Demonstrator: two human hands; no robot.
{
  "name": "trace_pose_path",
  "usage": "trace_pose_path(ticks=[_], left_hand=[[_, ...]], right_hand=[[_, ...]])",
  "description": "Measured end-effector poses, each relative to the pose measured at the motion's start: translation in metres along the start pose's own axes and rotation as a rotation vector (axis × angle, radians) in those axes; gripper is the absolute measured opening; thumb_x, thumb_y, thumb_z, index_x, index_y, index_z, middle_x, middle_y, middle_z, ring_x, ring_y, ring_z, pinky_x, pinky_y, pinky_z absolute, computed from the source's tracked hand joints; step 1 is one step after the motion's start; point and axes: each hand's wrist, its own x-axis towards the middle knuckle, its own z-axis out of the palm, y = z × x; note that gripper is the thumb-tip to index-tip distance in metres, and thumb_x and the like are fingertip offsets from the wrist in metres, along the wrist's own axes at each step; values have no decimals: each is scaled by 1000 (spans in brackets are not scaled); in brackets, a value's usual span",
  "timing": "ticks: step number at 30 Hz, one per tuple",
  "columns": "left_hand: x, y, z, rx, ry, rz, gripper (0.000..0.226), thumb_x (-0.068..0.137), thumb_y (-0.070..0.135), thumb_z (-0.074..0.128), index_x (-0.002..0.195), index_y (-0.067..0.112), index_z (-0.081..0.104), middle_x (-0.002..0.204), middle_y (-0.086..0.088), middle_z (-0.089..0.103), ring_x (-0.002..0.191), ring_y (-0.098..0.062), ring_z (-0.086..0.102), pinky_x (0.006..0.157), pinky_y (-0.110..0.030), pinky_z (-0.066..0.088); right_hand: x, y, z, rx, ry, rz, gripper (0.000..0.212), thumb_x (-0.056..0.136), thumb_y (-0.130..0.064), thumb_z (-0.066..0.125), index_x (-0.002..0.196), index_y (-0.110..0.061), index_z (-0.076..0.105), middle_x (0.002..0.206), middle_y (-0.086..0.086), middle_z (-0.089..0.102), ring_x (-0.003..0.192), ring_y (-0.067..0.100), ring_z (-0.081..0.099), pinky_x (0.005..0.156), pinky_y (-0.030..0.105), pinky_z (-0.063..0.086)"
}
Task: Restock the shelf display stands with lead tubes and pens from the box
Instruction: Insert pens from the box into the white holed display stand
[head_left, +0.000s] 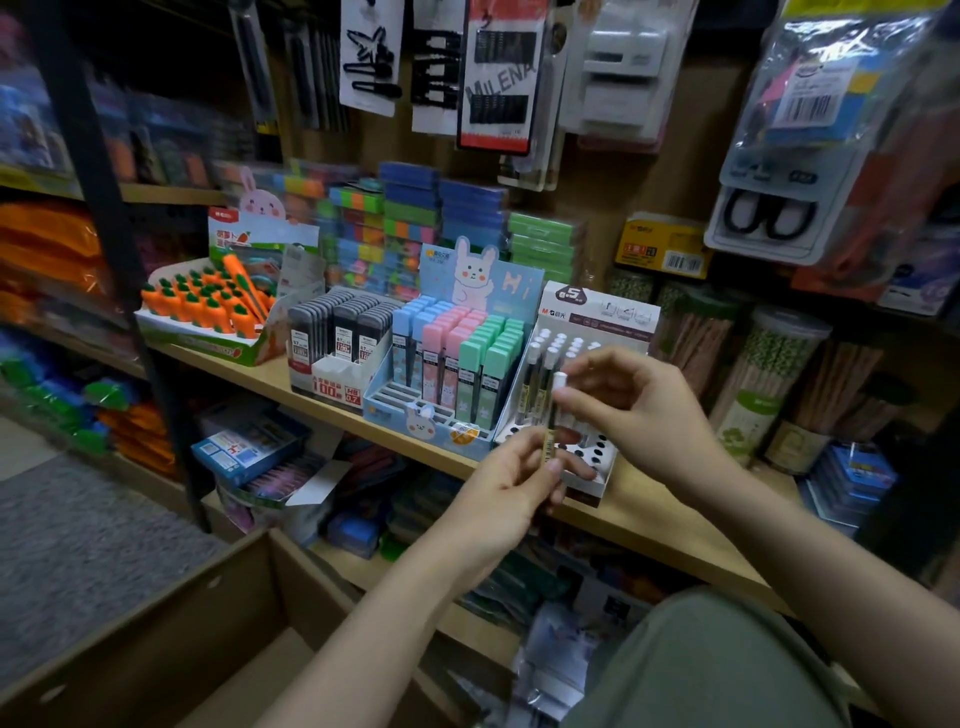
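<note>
A white pen stand (597, 467) with round holes stands on the wooden shelf (649, 514), several white-capped pens at its back. In front of it I hold one white-capped pen (552, 421) upright. My left hand (511, 493) grips its lower barrel, and my right hand (639, 415) pinches it near the cap. Left of the pen stand is a blue bunny stand (441, 364) filled with pastel lead tubes, then a stand of black lead tubes (340, 338). The open cardboard box (156, 623) sits at the bottom left.
A carrot pen display (208, 306) stands at the shelf's left end. Jars of pencils (769, 384) stand right of the pen stand. Stacked sticky-note packs (415, 228) fill the back. Packaged goods hang overhead. A lower shelf holds more stock.
</note>
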Motion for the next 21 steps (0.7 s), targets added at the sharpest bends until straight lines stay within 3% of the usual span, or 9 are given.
trace_pose_path(ticks=[2, 4, 8, 10, 17, 21], left_hand=[[5, 4, 6, 50, 2, 3, 25, 101, 15, 44, 104, 37, 57, 102, 11, 70, 77, -1, 57, 77, -22, 46], [10, 7, 6, 243, 58, 21, 22, 100, 26, 48, 116, 40, 54, 112, 20, 62, 99, 5, 56, 92, -25, 46], [9, -4, -12, 1036, 145, 174, 35, 99, 37, 47, 133, 30, 46, 134, 10, 37, 131, -7, 26, 107, -26, 31], [8, -13, -19, 1247, 89, 241, 37, 99, 39, 46, 135, 30, 44, 142, 5, 34, 138, -13, 20, 113, -33, 30], [11, -34, -26, 1419, 20, 340, 43, 101, 38, 39, 144, 34, 35, 149, -2, 34, 143, -26, 20, 114, -42, 32], [16, -30, -26, 1411, 41, 421, 37, 100, 35, 44, 136, 30, 46, 131, -3, 44, 127, -22, 35, 95, -37, 47]], right_hand=[[2, -4, -10, -9, 16, 16, 20, 79, -4, 75, 97, -5, 66, 87, 9, 72, 82, 17, 71, 78, 29, 59], [7, -9, -27, -23, 83, 1, 21, 80, -5, 73, 99, -13, 67, 89, 6, 72, 81, 15, 72, 72, 24, 59], [14, -14, -65, -351, 260, -160, 21, 83, -21, 73, 103, -26, 68, 88, -15, 69, 81, -6, 67, 70, 8, 51], [13, -10, -68, -457, 289, -196, 19, 83, -25, 72, 102, -27, 68, 88, -19, 67, 84, -8, 65, 72, 6, 50], [13, 11, -51, -540, 340, -233, 19, 86, -21, 71, 104, -18, 69, 90, -8, 69, 83, -1, 66, 77, 17, 53], [14, 6, -54, -500, 360, -219, 18, 86, -26, 71, 103, -25, 67, 89, -17, 67, 83, -5, 64, 74, 10, 51]])
